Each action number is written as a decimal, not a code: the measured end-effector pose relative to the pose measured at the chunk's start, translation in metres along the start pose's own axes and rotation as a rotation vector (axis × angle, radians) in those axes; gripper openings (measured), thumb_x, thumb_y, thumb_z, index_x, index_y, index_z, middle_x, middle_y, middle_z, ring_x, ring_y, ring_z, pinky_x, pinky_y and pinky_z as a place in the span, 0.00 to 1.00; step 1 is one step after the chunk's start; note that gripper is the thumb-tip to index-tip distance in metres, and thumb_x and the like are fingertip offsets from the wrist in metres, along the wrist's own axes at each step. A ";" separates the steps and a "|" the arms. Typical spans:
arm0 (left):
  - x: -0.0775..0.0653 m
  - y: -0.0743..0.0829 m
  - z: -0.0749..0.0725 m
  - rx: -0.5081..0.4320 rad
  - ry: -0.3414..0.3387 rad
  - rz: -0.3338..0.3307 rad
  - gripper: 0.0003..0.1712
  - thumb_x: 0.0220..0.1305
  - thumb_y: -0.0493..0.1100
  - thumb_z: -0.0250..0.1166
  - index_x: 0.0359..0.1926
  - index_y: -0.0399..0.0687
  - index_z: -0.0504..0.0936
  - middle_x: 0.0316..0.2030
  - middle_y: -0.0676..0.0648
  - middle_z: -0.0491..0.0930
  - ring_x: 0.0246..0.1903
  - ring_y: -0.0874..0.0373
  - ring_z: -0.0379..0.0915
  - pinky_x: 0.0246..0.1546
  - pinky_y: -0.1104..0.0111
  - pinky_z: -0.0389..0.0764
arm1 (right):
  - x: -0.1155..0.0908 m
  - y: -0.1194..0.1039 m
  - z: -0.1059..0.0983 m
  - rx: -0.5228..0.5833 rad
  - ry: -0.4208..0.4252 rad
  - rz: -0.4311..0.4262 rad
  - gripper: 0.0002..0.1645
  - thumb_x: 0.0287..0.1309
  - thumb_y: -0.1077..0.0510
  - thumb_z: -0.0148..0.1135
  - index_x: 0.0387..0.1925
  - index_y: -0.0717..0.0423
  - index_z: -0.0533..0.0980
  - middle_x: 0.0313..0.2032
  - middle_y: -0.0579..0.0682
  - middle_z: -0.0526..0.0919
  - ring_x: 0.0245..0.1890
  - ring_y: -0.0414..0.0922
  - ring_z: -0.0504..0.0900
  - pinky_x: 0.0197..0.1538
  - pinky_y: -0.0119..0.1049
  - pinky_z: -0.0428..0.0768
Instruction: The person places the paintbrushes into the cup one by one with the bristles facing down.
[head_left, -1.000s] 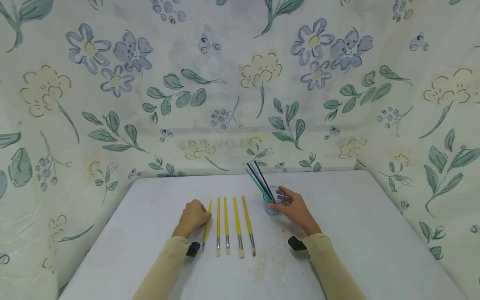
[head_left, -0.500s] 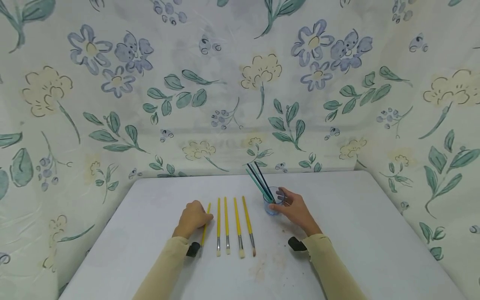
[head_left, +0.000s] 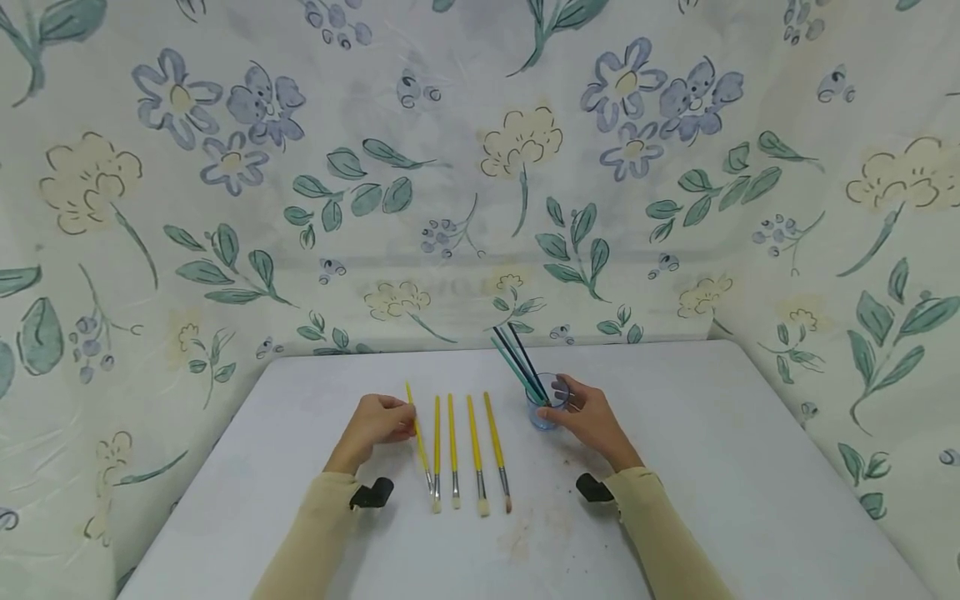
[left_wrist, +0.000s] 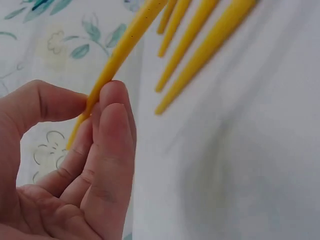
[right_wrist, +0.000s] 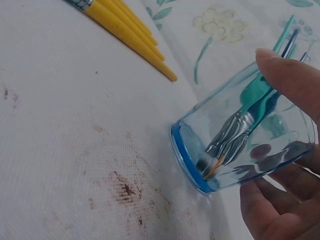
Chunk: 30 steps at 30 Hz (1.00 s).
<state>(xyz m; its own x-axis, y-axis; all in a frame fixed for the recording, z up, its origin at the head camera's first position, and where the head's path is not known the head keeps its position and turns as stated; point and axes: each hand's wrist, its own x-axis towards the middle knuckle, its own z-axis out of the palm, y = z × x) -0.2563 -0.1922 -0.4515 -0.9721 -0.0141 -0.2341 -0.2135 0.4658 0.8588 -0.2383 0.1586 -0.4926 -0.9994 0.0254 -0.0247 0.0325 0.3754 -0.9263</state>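
My left hand (head_left: 377, 422) pinches a yellow paintbrush (head_left: 419, 442) between thumb and fingertips. That brush leans, its bristle end down beside the nearest brush of a row; whether the two touch I cannot tell. In the left wrist view, the thumb presses the yellow handle (left_wrist: 131, 42) near its thin end against the fingers. On the right, my right hand (head_left: 592, 417) grips a clear cup (head_left: 545, 421) with a blue base. Several teal and dark-handled paintbrushes (head_left: 519, 363) stand slanted in it, bristles down, as the right wrist view shows through the wall.
Several yellow paintbrushes (head_left: 475, 442) lie side by side between the hands, bristles toward me. Brownish stains (right_wrist: 126, 189) mark the white tabletop (head_left: 675, 400) near the cup. A floral sheet (head_left: 480, 208) hangs behind the table and along its sides.
The left hand has drawn slightly left, and its brush has swung from leaning one way to the other, bristle end now by the row. The right hand and cup stay put.
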 end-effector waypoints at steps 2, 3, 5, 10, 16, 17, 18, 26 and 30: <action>0.001 0.004 0.001 -0.054 -0.002 0.003 0.19 0.64 0.40 0.63 0.51 0.29 0.80 0.33 0.43 0.87 0.28 0.62 0.84 0.34 0.71 0.90 | 0.000 0.000 0.000 -0.003 0.004 0.003 0.51 0.58 0.49 0.76 0.78 0.53 0.62 0.72 0.59 0.74 0.74 0.59 0.70 0.73 0.52 0.72; 0.001 0.006 0.001 -0.083 -0.010 0.010 0.20 0.65 0.39 0.62 0.52 0.28 0.79 0.34 0.42 0.87 0.28 0.62 0.84 0.34 0.71 0.90 | 0.000 0.000 0.000 -0.005 0.005 0.005 0.51 0.58 0.48 0.76 0.78 0.53 0.62 0.72 0.59 0.74 0.74 0.60 0.70 0.73 0.53 0.72; 0.002 0.008 0.002 -0.138 -0.018 0.010 0.20 0.65 0.39 0.62 0.53 0.28 0.79 0.35 0.43 0.87 0.29 0.62 0.85 0.35 0.72 0.90 | -0.001 -0.001 0.000 -0.010 0.007 0.007 0.52 0.57 0.48 0.77 0.78 0.53 0.62 0.72 0.59 0.74 0.74 0.60 0.70 0.73 0.53 0.72; 0.000 0.016 0.005 -0.210 -0.010 0.017 0.18 0.68 0.39 0.62 0.53 0.29 0.79 0.36 0.43 0.88 0.31 0.61 0.86 0.37 0.72 0.90 | 0.000 0.000 0.000 -0.010 0.010 0.001 0.51 0.58 0.48 0.76 0.78 0.54 0.63 0.71 0.59 0.74 0.74 0.60 0.71 0.73 0.53 0.73; -0.001 0.026 0.012 -0.272 0.028 0.032 0.17 0.69 0.39 0.63 0.53 0.30 0.80 0.39 0.41 0.88 0.33 0.61 0.87 0.38 0.71 0.90 | 0.001 0.003 0.000 -0.012 0.007 -0.009 0.52 0.58 0.48 0.77 0.78 0.54 0.62 0.71 0.59 0.74 0.74 0.60 0.71 0.73 0.52 0.72; -0.001 0.028 0.013 -0.283 0.032 0.037 0.17 0.69 0.39 0.63 0.53 0.30 0.80 0.39 0.41 0.88 0.32 0.61 0.87 0.38 0.71 0.90 | 0.001 0.003 0.000 -0.016 0.006 -0.012 0.52 0.58 0.48 0.76 0.78 0.54 0.62 0.71 0.59 0.74 0.74 0.60 0.71 0.73 0.52 0.72; -0.001 0.030 0.014 -0.296 0.031 0.046 0.17 0.69 0.39 0.63 0.53 0.30 0.80 0.39 0.42 0.88 0.33 0.61 0.87 0.38 0.71 0.90 | 0.001 0.003 0.000 -0.014 0.003 -0.018 0.52 0.58 0.48 0.76 0.78 0.55 0.62 0.71 0.59 0.74 0.74 0.60 0.71 0.74 0.52 0.72; -0.002 0.045 0.024 -0.410 0.001 0.131 0.15 0.68 0.36 0.63 0.51 0.28 0.79 0.31 0.49 0.88 0.31 0.63 0.87 0.39 0.72 0.90 | 0.000 0.003 -0.002 0.004 -0.013 -0.043 0.51 0.57 0.47 0.77 0.77 0.54 0.64 0.71 0.57 0.75 0.74 0.58 0.71 0.75 0.52 0.71; -0.002 0.053 0.028 -0.443 -0.011 0.156 0.16 0.68 0.36 0.64 0.52 0.27 0.79 0.30 0.50 0.88 0.30 0.64 0.87 0.38 0.74 0.90 | 0.001 0.003 -0.002 0.002 -0.012 -0.041 0.51 0.57 0.47 0.77 0.77 0.53 0.64 0.71 0.56 0.75 0.74 0.58 0.71 0.75 0.52 0.71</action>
<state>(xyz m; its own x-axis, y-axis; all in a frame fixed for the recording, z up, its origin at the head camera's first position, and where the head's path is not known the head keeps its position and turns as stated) -0.2630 -0.1425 -0.4185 -0.9953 0.0362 -0.0897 -0.0883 0.0391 0.9953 -0.2392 0.1614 -0.4948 -1.0000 -0.0007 0.0091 -0.0087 0.3745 -0.9272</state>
